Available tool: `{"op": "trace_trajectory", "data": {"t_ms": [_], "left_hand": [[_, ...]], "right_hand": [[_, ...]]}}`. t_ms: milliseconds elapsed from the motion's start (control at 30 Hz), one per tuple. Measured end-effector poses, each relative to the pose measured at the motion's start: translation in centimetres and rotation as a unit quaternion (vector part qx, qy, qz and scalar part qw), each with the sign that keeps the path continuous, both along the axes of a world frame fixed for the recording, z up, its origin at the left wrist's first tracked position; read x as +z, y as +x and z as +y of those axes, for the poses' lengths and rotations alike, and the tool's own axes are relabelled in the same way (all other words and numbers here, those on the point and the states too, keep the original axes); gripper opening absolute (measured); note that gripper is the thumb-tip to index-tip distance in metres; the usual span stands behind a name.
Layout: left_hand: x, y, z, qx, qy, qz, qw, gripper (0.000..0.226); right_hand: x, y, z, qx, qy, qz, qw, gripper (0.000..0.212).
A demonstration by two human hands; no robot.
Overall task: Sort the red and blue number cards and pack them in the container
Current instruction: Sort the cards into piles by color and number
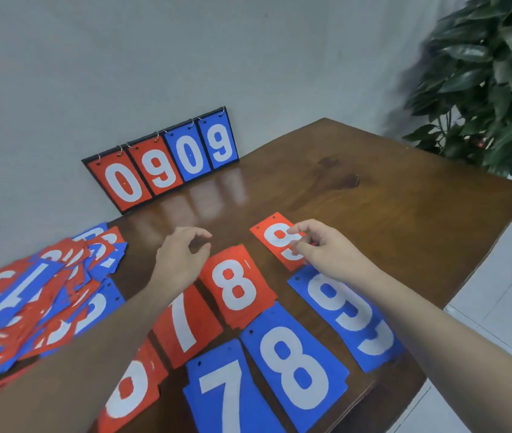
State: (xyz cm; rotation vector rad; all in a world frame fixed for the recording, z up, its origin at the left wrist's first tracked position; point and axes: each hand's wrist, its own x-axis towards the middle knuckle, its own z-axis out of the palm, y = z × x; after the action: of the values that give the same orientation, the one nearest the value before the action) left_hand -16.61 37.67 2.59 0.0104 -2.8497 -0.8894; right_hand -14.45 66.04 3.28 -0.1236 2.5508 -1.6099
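Note:
Sorted cards lie in rows on the wooden table (389,214): red 6 (130,392), red 7 (186,326), red 8 (237,285), then blue 7 (226,392), blue 8 (295,367) and blue 9 cards (342,310). My right hand (320,248) pinches a red card (275,234) lying flat beyond the blue 9s; its digit is partly hidden. Just above the table beside the red 8, my left hand (183,254) hovers with loosely curled fingers, holding nothing. An unsorted heap of red and blue cards (36,301) spreads at the left.
A flip scoreboard (161,157) reading 0 9 0 9 leans against the wall at the table's back edge. A leafy plant (492,82) stands beyond the right corner. The table's right edge drops to a pale tiled floor (504,292).

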Motion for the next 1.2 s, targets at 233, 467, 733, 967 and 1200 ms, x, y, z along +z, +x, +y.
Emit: {"op": "trace_trajectory", "data": {"t_ms": [233, 467, 733, 967, 1200], "left_hand": [[-0.2, 6.6, -10.6, 0.047, 0.047, 0.036, 0.997, 0.025], [0.3, 14.5, -21.9, 0.146, 0.085, 0.050, 0.984, 0.026], [0.1, 20.7, -30.9, 0.240, 0.088, 0.039, 0.966, 0.018], [-0.5, 21.6, -34.2, 0.261, 0.094, 0.038, 0.960, 0.025], [-1.3, 17.0, -34.2, 0.218, 0.082, 0.032, 0.972, 0.027]], "right_hand": [[0.4, 1.1, -9.6, 0.062, 0.011, 0.035, 0.997, 0.015], [1.1, 3.7, -20.8, 0.135, 0.029, 0.043, 0.990, 0.013], [1.6, 5.1, -31.4, 0.214, 0.049, 0.028, 0.975, 0.013], [0.9, 4.3, -36.4, 0.248, 0.083, 0.019, 0.965, 0.016], [-0.3, 0.5, -36.9, 0.253, 0.113, 0.029, 0.960, 0.014]]}}
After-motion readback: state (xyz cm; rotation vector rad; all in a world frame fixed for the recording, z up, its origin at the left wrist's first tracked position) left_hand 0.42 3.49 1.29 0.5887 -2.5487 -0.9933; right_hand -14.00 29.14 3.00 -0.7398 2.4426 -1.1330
